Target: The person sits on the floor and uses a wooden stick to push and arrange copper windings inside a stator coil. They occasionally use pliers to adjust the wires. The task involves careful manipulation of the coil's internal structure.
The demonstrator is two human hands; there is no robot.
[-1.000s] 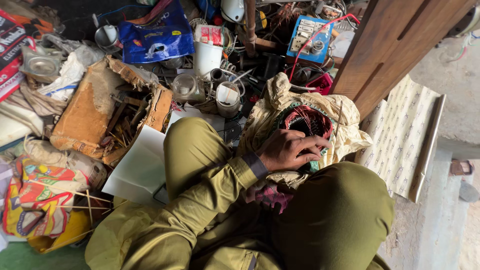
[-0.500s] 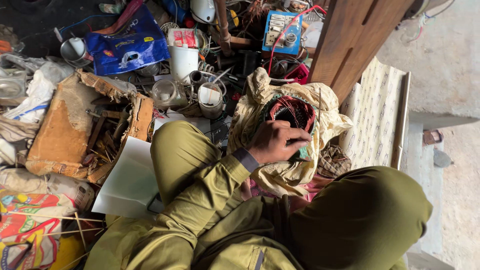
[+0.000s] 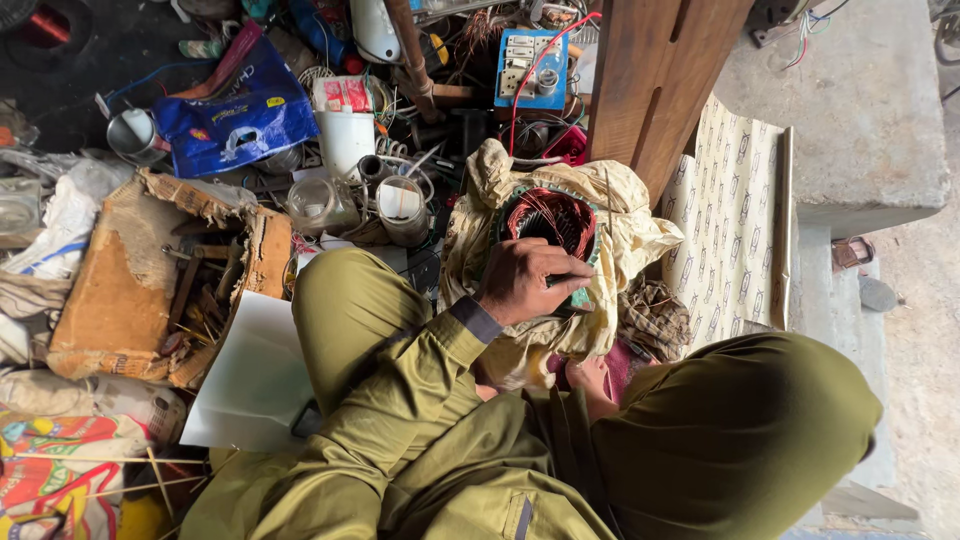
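A motor stator (image 3: 552, 222) with a green rim and red-copper windings lies on a crumpled yellow cloth (image 3: 640, 235) in front of my crossed legs. My left hand (image 3: 525, 282) reaches out of an olive sleeve and grips the stator's near rim, fingers curled over the edge. My right hand is not visible. A bare patch of skin (image 3: 590, 380) shows below the cloth between my knees; whether it is a foot or a hand I cannot tell.
A torn cardboard box of sticks (image 3: 130, 290) and a white sheet (image 3: 255, 380) lie on the left. Jars (image 3: 400, 210), a white jug (image 3: 345, 140), a blue bag (image 3: 235, 120) and a blue switch board (image 3: 530, 65) crowd the back. A wooden plank (image 3: 655, 80) leans at right beside a patterned sheet (image 3: 735, 220).
The view has drifted, so the clutter sits lower and further right in the frame. My left hand stays on the stator rim, shifted only slightly.
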